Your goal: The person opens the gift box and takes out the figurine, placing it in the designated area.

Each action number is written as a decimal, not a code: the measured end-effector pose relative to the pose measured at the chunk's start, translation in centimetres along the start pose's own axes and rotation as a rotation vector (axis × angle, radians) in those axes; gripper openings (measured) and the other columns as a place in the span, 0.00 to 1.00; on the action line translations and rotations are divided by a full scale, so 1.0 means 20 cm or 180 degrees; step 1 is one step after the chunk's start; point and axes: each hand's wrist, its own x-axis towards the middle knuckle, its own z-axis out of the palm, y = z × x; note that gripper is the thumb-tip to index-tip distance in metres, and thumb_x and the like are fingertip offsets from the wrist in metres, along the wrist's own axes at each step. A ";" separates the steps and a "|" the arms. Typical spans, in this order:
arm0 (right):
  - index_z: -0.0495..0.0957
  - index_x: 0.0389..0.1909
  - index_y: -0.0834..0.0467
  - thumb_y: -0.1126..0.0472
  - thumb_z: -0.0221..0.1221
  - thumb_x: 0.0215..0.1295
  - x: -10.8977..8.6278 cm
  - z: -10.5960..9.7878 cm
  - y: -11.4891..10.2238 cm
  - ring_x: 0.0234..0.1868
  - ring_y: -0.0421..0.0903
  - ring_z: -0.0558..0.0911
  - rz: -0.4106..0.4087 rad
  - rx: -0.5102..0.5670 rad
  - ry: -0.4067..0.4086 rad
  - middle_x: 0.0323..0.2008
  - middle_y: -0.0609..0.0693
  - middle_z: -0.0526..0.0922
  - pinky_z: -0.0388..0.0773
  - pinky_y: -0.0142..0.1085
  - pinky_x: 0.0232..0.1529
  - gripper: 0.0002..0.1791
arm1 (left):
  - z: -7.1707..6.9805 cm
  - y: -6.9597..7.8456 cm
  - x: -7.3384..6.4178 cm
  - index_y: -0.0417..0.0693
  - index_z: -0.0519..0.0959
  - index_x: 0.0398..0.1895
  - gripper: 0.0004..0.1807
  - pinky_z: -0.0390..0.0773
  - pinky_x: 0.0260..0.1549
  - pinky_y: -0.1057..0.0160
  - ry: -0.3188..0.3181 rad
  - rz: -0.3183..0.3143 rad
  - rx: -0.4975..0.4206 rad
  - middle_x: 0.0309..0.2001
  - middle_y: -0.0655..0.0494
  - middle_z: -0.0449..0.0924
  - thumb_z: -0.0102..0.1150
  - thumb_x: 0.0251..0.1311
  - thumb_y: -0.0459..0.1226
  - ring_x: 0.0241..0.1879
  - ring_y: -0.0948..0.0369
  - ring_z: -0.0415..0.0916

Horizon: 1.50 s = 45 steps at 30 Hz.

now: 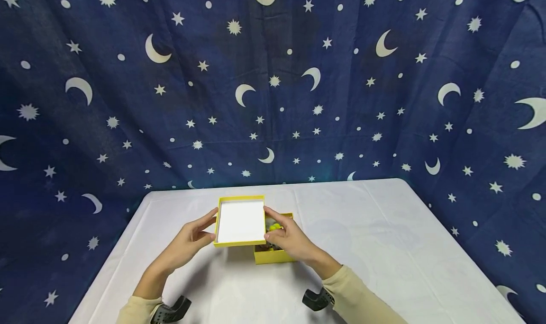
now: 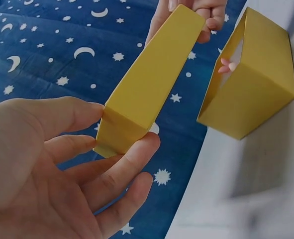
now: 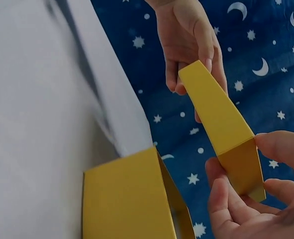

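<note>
A square yellow box lid (image 1: 241, 220) with a white inside is held up between both hands, its inner face toward the head camera. My left hand (image 1: 193, 237) grips its left side, thumb and fingers at the edge. On the opposite side my right hand (image 1: 291, 235) pinches the lid's right edge. Behind and to the right, the yellow box (image 1: 275, 257) stands uncovered on the table, partly hidden by the lid and the right hand. Inside it show small bright yellow pieces (image 1: 274, 227) and darker bits. The left wrist view shows a small pink piece (image 2: 227, 65) at the box's opening.
A white cloth covers the table (image 1: 362, 248). Behind it hangs a dark blue curtain (image 1: 290, 111) with white moons and stars. Each wrist carries a black camera mount, one on the left (image 1: 171, 310) and one on the right (image 1: 317, 299).
</note>
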 end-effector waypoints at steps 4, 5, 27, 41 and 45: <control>0.48 0.77 0.51 0.66 0.55 0.68 0.01 0.05 0.00 0.39 0.36 0.80 0.0025 -0.0003 -0.0011 0.77 0.56 0.51 0.70 0.26 0.34 0.40 | -0.03 -0.01 -0.03 0.47 0.51 0.77 0.37 0.76 0.49 0.73 -0.0005 -0.0004 0.0021 0.74 0.36 0.56 0.54 0.68 0.39 0.54 0.52 0.79; 0.48 0.77 0.50 0.66 0.55 0.68 0.01 0.06 0.00 0.38 0.35 0.80 0.0032 0.0005 -0.0006 0.77 0.55 0.51 0.69 0.25 0.35 0.40 | -0.03 -0.01 -0.04 0.47 0.51 0.77 0.37 0.76 0.49 0.73 -0.0006 -0.0002 0.0032 0.73 0.35 0.56 0.54 0.68 0.39 0.54 0.54 0.79; 0.52 0.76 0.47 0.68 0.57 0.65 0.06 0.35 -0.05 0.18 0.35 0.65 0.0243 0.0165 0.0235 0.50 0.67 0.82 0.58 0.25 0.19 0.41 | -0.16 -0.09 -0.22 0.48 0.54 0.76 0.34 0.75 0.49 0.75 0.0163 -0.0068 0.0233 0.71 0.36 0.61 0.53 0.68 0.36 0.56 0.77 0.71; 0.50 0.76 0.46 0.65 0.59 0.64 0.14 0.51 -0.02 0.23 0.35 0.73 0.0336 0.0193 0.0168 0.57 0.61 0.76 0.64 0.26 0.20 0.43 | -0.25 -0.17 -0.29 0.39 0.51 0.76 0.36 0.77 0.48 0.75 0.0068 -0.0262 -0.0046 0.73 0.29 0.50 0.53 0.68 0.37 0.55 0.82 0.72; 0.48 0.77 0.45 0.65 0.60 0.63 0.16 0.55 0.01 0.23 0.36 0.74 0.0418 0.0219 0.0104 0.53 0.63 0.79 0.64 0.27 0.19 0.45 | -0.28 -0.22 -0.31 0.38 0.51 0.75 0.36 0.77 0.48 0.74 0.0067 -0.0235 0.0014 0.72 0.30 0.53 0.52 0.68 0.36 0.55 0.79 0.73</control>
